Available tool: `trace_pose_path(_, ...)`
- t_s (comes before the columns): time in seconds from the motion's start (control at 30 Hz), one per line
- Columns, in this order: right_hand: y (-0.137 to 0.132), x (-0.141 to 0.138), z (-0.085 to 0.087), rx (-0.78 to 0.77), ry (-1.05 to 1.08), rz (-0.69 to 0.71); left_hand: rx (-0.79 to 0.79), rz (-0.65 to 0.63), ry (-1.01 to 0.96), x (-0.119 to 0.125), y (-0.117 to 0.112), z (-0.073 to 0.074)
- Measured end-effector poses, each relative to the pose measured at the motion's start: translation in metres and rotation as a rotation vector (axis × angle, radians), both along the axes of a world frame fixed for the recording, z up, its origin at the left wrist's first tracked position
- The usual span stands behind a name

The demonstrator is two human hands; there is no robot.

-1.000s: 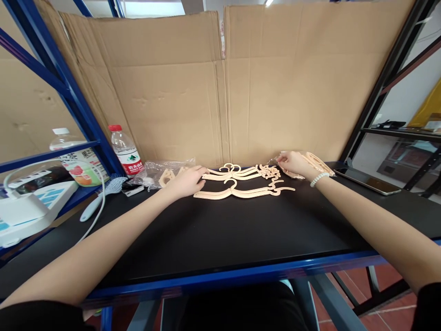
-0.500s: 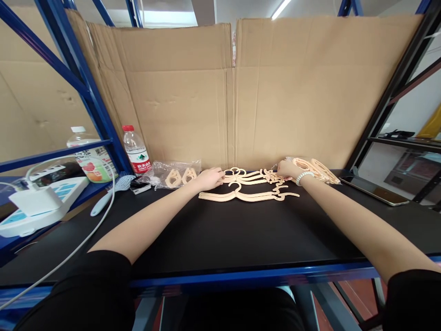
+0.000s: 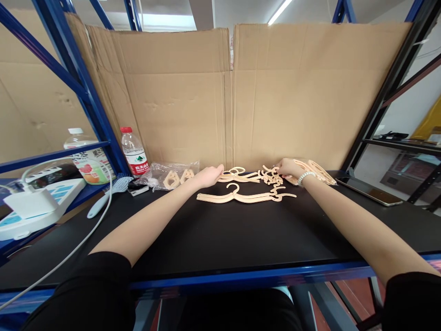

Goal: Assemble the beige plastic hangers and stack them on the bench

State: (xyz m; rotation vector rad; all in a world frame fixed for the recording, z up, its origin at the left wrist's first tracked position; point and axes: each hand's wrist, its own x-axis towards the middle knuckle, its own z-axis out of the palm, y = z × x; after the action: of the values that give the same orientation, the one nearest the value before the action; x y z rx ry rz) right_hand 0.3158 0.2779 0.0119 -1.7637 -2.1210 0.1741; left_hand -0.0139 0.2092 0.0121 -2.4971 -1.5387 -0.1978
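Several thin beige wooden hangers (image 3: 241, 176) lie in a stack at the back of the black table (image 3: 227, 234). One more hanger (image 3: 241, 197) lies apart in front of it. My left hand (image 3: 208, 175) grips the left end of the stack, fingers curled over it. My right hand (image 3: 288, 168), a bead bracelet on its wrist, pinches the stack's right end among small beige pieces (image 3: 272, 177). Behind my right wrist lies a clear bag of beige parts (image 3: 319, 171).
Cardboard sheets (image 3: 227, 96) stand behind the table. At the left are a water bottle (image 3: 132, 151), a clear bag with wooden pieces (image 3: 172, 175), a light-blue brush (image 3: 106, 196), and a white charger with cable (image 3: 31, 202). A tablet (image 3: 368, 191) lies at the right.
My left hand has slid right along the stack's left end. My right hand has drawn left from the bag onto the stack's right end. The camera has tilted up a little.
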Motion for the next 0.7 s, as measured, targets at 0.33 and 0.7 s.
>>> trace_pose_path(0.33,-0.068,0.003,0.018,0.066,0.591,0.179,0.047,-0.037,-0.199,0.001,-0.054,0.034)
trace_pose_path(0.7,-0.123,-0.008,-0.020,-0.302,1.156,0.439,-0.084,-0.251,-0.374,-0.011,-0.116,-0.003)
